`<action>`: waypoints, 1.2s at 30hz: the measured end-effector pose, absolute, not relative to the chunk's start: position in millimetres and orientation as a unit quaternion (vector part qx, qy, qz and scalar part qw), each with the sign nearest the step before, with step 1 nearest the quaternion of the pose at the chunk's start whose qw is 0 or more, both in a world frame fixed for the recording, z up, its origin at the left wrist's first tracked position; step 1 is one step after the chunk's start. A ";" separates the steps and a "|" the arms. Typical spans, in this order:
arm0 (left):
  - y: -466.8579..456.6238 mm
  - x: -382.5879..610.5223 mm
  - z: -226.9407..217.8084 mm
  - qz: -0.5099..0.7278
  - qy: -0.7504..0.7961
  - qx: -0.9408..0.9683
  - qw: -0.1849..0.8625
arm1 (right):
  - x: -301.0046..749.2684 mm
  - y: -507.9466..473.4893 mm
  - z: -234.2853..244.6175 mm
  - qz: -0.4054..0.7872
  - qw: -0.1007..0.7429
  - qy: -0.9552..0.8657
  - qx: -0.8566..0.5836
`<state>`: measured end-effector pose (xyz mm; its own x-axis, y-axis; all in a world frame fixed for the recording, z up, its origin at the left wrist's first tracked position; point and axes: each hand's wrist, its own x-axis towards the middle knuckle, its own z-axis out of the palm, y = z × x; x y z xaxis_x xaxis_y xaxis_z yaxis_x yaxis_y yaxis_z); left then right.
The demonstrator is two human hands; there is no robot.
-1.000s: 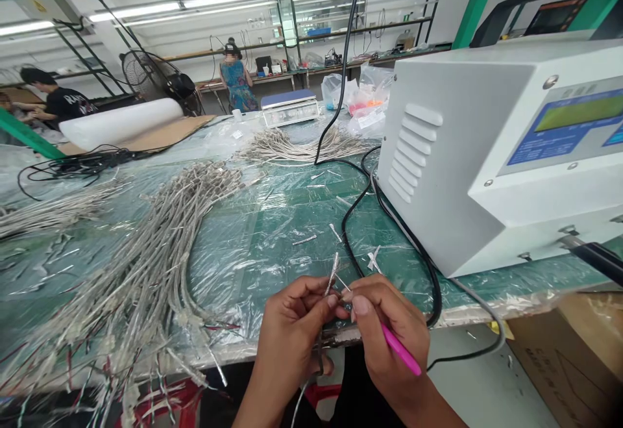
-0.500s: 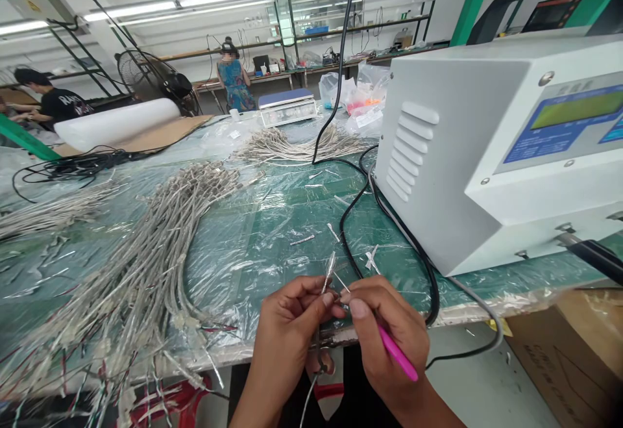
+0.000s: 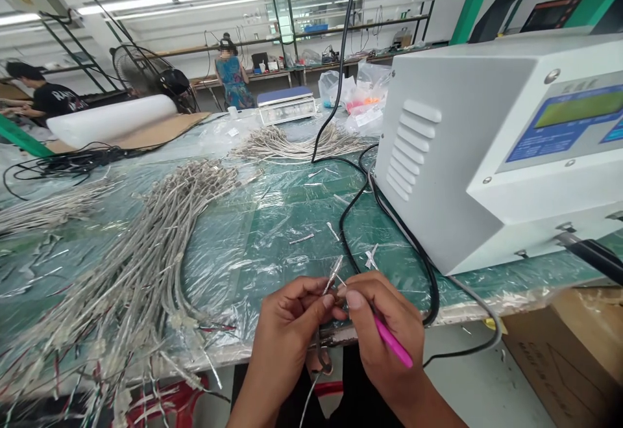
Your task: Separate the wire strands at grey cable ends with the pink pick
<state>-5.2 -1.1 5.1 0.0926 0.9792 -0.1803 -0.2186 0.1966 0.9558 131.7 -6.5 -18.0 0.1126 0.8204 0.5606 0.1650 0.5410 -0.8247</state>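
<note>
head-worn view, forward and down, close over workbench (image 3: 272,220)

Both hands, the left hand (image 3: 287,324) and right hand (image 3: 384,330), have drifted slightly lower and closer together around the wire end (image 3: 333,272).

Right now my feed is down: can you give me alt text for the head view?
At the bench's near edge, the left hand pinches the frayed end of a braided cable while the right hand works it with a pink-handled tool. A large bundle of braided cables lies to the left; a white machine stands to the right.
</note>
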 end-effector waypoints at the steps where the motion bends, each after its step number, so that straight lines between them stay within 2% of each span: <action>1: -1.6 -5.1 5.8 0.481 0.475 0.407 0.614 | 131.4 -6.2 -17.9 0.266 0.635 -0.599 -0.409; 9: -3.9 -8.8 6.5 0.445 0.480 0.428 0.623 | 127.3 3.5 -14.9 0.326 0.654 -0.451 -0.513; 14: -3.2 -12.7 7.1 0.458 0.449 0.405 0.651 | 129.8 7.8 -8.5 0.373 0.657 -0.386 -0.530; 24: -2.5 -5.2 7.4 0.516 0.421 0.392 0.635 | 129.3 -1.4 -22.8 0.284 0.666 -0.500 -0.475; 36: -1.5 -13.1 -3.4 0.503 0.396 0.438 0.631 | 127.8 5.4 -13.3 0.253 0.583 -0.583 -0.507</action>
<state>-13.1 -1.5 -3.4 0.1810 0.9817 -0.0587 -0.2881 0.1100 0.9513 127.8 5.4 -13.3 0.1938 0.8848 0.4237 0.2957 0.3591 -0.8852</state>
